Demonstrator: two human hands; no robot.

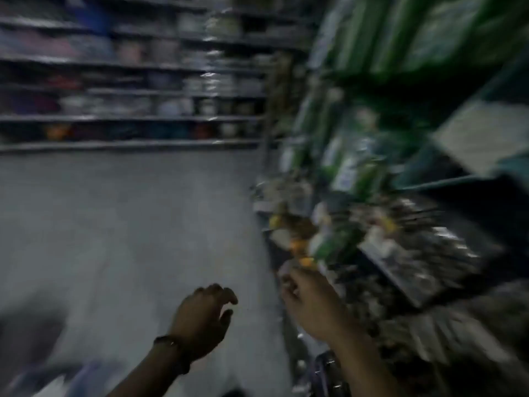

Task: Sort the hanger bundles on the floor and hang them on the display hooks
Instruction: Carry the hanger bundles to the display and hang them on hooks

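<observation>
The picture is dim and smeared by motion. My left hand [204, 319] hangs over the grey floor [128, 224] with loosely curled fingers and nothing in it; a dark band sits on its wrist. My right hand [307, 299] reaches toward the display rack [400, 267] on the right, fingers curled near a small packet with orange spots [303, 260]. Whether it grips that packet is too blurred to tell. No hanger bundle can be made out clearly.
Green packets [357, 167] hang on the right-hand rack above trays of small shiny goods [429, 253]. Long shelves with boxes and bowls [128, 90] line the far wall. A dark shape [25, 333] lies on the floor at the lower left.
</observation>
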